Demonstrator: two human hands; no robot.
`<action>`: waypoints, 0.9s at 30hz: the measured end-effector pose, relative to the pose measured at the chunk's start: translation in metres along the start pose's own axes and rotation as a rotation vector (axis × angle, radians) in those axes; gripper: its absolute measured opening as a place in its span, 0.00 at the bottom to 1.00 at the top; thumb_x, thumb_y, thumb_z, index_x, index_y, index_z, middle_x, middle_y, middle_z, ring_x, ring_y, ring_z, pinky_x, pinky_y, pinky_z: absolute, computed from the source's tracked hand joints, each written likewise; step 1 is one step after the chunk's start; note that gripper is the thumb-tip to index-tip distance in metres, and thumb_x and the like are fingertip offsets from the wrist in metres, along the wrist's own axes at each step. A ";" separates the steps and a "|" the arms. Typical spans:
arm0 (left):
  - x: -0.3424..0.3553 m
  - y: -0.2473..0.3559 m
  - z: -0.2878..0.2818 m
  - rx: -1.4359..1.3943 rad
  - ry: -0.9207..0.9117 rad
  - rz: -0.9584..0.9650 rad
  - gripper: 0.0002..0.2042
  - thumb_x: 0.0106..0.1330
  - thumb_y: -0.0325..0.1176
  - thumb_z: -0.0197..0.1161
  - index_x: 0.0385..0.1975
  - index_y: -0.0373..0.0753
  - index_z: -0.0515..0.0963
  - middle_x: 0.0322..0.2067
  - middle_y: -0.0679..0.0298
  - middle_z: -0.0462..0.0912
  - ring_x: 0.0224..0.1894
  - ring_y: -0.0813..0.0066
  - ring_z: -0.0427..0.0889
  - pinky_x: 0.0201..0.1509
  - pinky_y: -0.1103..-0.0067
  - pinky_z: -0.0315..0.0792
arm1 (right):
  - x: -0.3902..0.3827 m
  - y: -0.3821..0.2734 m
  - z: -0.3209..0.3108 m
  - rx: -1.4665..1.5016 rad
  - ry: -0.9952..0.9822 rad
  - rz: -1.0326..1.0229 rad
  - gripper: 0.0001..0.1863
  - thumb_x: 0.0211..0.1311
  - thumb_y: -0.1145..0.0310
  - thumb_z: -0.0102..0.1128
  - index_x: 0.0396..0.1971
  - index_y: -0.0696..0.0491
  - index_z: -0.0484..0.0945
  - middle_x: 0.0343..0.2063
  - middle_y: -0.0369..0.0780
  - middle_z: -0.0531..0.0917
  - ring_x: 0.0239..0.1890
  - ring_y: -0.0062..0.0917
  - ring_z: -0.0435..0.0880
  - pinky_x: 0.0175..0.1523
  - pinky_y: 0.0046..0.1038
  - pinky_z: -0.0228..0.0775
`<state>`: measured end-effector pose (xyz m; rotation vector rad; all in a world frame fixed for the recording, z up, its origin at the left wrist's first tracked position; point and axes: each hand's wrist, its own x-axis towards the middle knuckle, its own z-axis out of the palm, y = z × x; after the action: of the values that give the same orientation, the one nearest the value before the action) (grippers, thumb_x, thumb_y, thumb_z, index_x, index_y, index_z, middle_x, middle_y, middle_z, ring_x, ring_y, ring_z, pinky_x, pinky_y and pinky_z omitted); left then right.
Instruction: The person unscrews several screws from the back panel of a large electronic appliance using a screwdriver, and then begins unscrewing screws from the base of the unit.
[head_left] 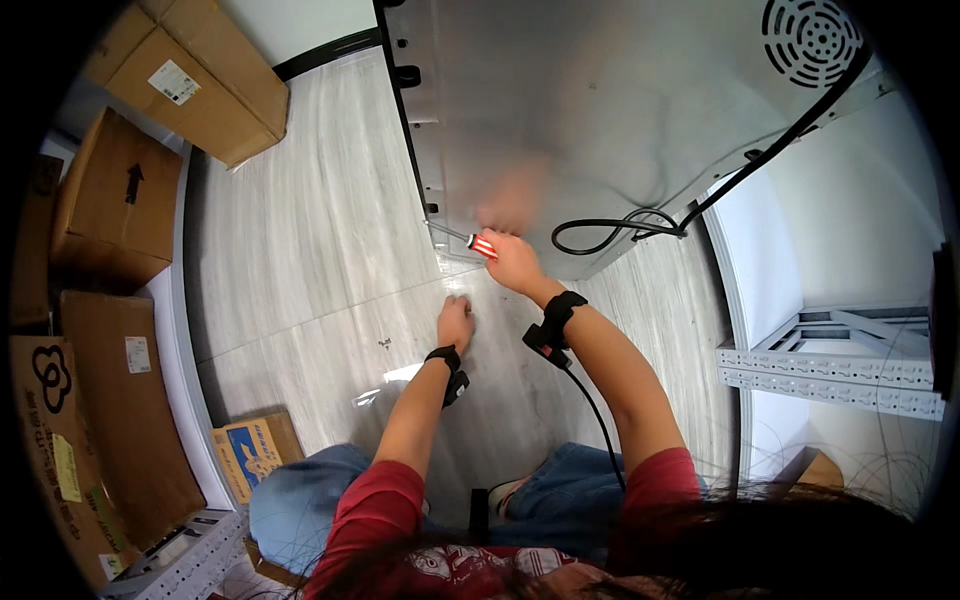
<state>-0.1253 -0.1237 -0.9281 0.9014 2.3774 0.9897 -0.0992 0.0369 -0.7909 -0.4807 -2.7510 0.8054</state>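
Observation:
My right hand point(516, 264) is closed around the red-and-white handle of a screwdriver point(483, 246). Its thin metal shaft points left, with the tip at the lower left edge of a large metal panel point(520, 110), close to a small black fitting point(432, 208). The panel's shiny surface mirrors my hand. Nearer to me, my left hand point(456, 323) is low over the floor with its fingers curled in; whatever they may hold is hidden. Several tiny screw-like pieces point(385, 343) lie on the floor to its left.
A looped black power cable point(610, 225) hangs against the panel's right side, below a round vent point(812, 40). Cardboard boxes point(115, 200) line the left side, and a smaller yellow-and-blue box point(250, 455) sits by my left knee. Grey metal shelf parts point(830, 380) stand at right.

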 end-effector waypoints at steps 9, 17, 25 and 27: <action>0.032 -0.020 -0.055 0.100 0.128 0.010 0.18 0.47 0.29 0.62 0.40 0.36 0.70 0.35 0.54 0.73 0.36 0.58 0.75 0.40 0.71 0.70 | 0.013 0.005 0.000 0.012 -0.067 0.056 0.12 0.40 0.76 0.51 0.30 0.53 0.69 0.25 0.47 0.77 0.33 0.46 0.74 0.35 0.43 0.65; 0.094 -0.021 -0.083 -0.010 0.108 0.024 0.35 0.47 0.35 0.68 0.54 0.33 0.59 0.45 0.48 0.72 0.46 0.57 0.74 0.49 0.71 0.69 | 0.010 0.001 0.004 0.015 0.004 0.068 0.12 0.40 0.77 0.50 0.30 0.54 0.69 0.26 0.46 0.77 0.32 0.44 0.75 0.36 0.42 0.66; 0.112 0.007 -0.065 -0.023 0.146 -0.035 0.24 0.45 0.42 0.68 0.39 0.32 0.73 0.32 0.50 0.78 0.36 0.54 0.77 0.39 0.70 0.71 | 0.005 0.002 0.005 -0.036 0.062 0.064 0.11 0.40 0.77 0.51 0.29 0.54 0.69 0.25 0.45 0.76 0.32 0.41 0.75 0.38 0.39 0.65; 0.112 0.006 -0.066 -0.009 0.179 -0.005 0.23 0.45 0.44 0.68 0.36 0.33 0.74 0.29 0.51 0.78 0.33 0.54 0.77 0.36 0.70 0.71 | 0.004 0.002 0.006 -0.040 0.082 0.051 0.11 0.40 0.77 0.51 0.29 0.54 0.69 0.25 0.44 0.76 0.32 0.40 0.75 0.38 0.38 0.65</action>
<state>-0.2397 -0.0737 -0.8934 0.8350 2.5184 1.1205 -0.1047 0.0371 -0.7968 -0.5800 -2.6939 0.7273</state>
